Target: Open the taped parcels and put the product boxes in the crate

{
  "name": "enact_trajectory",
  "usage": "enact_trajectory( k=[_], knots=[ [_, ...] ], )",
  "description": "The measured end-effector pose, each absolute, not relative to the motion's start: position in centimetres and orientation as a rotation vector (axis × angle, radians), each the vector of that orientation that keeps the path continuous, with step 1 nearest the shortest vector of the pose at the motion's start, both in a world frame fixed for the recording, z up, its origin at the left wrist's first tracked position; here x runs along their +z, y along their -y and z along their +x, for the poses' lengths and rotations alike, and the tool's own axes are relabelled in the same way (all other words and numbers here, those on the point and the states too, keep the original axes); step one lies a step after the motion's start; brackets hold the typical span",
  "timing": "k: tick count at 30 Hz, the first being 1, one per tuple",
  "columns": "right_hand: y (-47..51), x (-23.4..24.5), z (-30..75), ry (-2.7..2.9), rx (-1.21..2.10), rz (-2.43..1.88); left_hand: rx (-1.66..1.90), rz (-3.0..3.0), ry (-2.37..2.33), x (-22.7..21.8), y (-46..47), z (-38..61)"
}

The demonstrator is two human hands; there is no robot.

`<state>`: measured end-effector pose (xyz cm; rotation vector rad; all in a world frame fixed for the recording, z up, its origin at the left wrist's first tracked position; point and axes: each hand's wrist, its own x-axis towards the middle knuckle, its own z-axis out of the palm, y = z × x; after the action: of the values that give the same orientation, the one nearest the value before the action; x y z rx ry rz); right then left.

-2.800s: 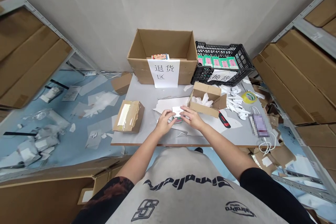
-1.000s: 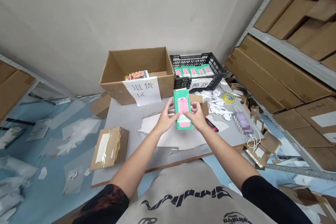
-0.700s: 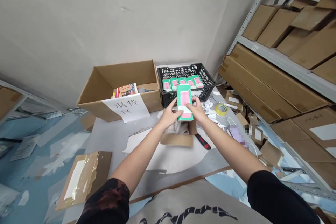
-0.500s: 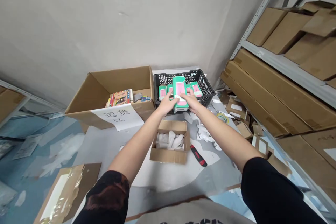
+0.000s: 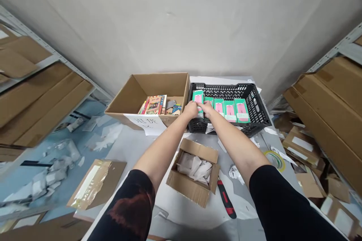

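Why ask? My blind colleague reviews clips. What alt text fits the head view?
The left hand and right hand rest on a green-and-pink box in a black crate, beside four matching boxes. A carton of colourful packages stands alongside.

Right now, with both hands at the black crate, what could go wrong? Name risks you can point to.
The green-and-pink boxes stand in a loose row in the black plastic crate, so the left hand and right hand pressing at one end might tip neighbours. A box could land in the open carton of books beside the crate. The red-and-black utility knife below the right forearm might get knocked.
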<state>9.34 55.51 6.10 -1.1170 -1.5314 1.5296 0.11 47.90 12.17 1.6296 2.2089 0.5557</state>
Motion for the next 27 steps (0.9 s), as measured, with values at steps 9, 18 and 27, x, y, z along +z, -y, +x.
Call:
enact_trajectory(
  k=[9, 18, 27],
  knots=[
    [-55.3, 5.7, 10.2, 1.938, 1.242, -1.523, 0.422, 1.893, -2.166, 11.7, -44.1, 1.0],
    [-48.8, 9.6, 14.6, 2.281, 0.888, -1.447, 0.928, 2.102, -1.807, 10.3, -29.3, -0.4],
    [-33.5, 8.1, 23.7, 1.964, 1.060, -1.205, 1.231, 0.974, -1.740, 0.7, -10.3, -5.1]
  ],
)
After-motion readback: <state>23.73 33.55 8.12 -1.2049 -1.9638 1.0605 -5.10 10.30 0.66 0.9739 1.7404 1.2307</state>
